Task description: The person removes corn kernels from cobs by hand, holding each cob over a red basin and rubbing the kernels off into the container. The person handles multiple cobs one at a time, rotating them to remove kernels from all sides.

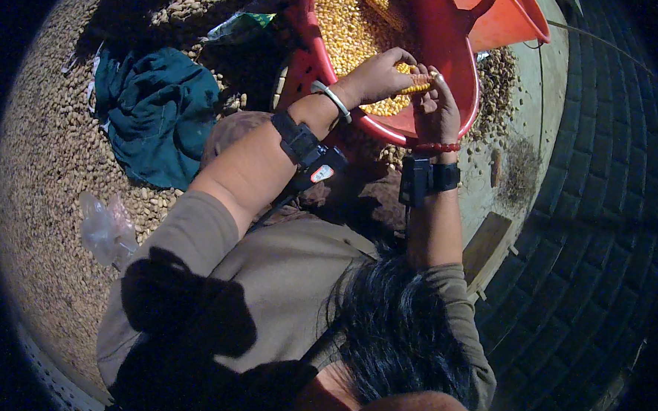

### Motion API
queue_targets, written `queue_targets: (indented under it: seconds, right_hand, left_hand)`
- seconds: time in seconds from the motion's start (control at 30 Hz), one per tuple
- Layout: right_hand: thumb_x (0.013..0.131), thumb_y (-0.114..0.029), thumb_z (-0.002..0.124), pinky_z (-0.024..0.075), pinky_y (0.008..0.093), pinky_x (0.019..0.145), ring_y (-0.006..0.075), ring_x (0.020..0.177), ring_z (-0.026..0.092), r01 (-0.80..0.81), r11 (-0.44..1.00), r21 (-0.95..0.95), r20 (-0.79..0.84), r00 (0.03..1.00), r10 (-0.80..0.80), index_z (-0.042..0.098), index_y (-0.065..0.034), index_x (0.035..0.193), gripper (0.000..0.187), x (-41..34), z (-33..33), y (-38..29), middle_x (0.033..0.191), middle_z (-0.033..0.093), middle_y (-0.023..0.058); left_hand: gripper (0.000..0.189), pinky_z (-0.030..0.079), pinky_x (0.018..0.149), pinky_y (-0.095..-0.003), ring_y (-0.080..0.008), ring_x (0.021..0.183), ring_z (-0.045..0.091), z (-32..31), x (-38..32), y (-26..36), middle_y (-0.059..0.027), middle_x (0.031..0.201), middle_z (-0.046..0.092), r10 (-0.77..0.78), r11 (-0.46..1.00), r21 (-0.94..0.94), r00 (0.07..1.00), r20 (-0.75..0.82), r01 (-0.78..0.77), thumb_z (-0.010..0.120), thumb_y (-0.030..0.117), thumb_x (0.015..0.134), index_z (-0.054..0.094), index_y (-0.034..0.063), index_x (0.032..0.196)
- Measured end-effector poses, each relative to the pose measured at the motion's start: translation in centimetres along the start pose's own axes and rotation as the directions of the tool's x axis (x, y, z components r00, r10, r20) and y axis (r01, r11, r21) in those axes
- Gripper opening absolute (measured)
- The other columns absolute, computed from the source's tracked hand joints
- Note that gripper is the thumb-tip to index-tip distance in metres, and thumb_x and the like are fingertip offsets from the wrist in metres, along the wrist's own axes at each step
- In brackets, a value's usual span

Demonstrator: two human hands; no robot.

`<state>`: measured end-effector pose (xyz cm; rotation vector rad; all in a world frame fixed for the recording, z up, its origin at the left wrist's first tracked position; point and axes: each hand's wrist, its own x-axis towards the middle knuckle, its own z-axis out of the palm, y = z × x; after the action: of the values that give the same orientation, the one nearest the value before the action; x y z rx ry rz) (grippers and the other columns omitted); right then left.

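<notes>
My left hand (383, 79) grips a partly stripped corn cob (418, 86) above a red plastic basin (386, 131). Bare reddish core shows along part of the cob, and rows of yellow kernels remain on its lower side. At the cob's other end, the fingers of my right hand (439, 112) are closed around its tip. Loose corn kernels (343, 36) lie in the basin beneath, partly hidden by my hands. Another corn cob (385, 8) rests on those kernels toward the far side.
Unshelled peanuts (46, 174) cover the ground at left. On them lie a dark green cloth (155, 112) and a clear plastic bag (101, 230). An orange-red bucket (509, 19) stands behind the basin. At right are a wooden block (486, 247) and dark brick-like paving (588, 163).
</notes>
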<state>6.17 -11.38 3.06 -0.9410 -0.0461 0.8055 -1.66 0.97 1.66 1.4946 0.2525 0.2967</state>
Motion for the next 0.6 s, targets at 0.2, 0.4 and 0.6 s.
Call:
queue_targets:
  seconds: [0.2,0.4,0.6]
  right_hand:
    - [0.081,-0.007,0.047,0.0411,0.0315,0.084,0.022,0.098,0.05,0.012,1.0,0.001,0.076,0.997,-0.012,0.043,0.0048,0.109,0.03,-0.6,1.0,-0.2,0.106,0.051,0.0157]
    - [0.082,-0.005,0.045,0.0437,0.0315,0.081,0.0231,0.095,0.052,0.066,0.993,-0.097,0.062,0.996,-0.06,0.042,0.0058,0.109,0.029,-0.4,0.7,0.0,0.106,0.051,0.0173]
    - [0.084,-0.013,0.043,0.0387,0.0339,0.088,0.0241,0.1,0.048,0.034,0.996,-0.088,-0.009,0.999,-0.035,0.043,0.004,0.107,0.029,-0.3,0.7,-0.1,0.109,0.048,0.0165]
  left_hand:
    - [0.047,0.042,0.053,-0.0225,-0.011,0.06,0.051,-0.3,0.3,-0.4,-0.0081,0.076,0.055,-0.02,0.993,-0.117,1.0,-0.025,0.017,0.062,0.034,0.07,0.049,-0.0017,0.097]
    - [0.044,0.041,0.05,-0.0222,-0.0096,0.058,0.05,-0.2,0.0,0.1,-0.0063,0.071,0.054,-0.03,0.996,-0.085,0.999,-0.027,0.027,0.063,0.033,0.07,0.05,-0.001,0.095]
    - [0.04,0.041,0.049,-0.0224,-0.0097,0.056,0.049,-0.3,-0.3,0.7,-0.006,0.069,0.054,-0.092,0.992,-0.087,0.996,0.016,0.093,0.061,0.029,0.07,0.05,-0.0015,0.095]
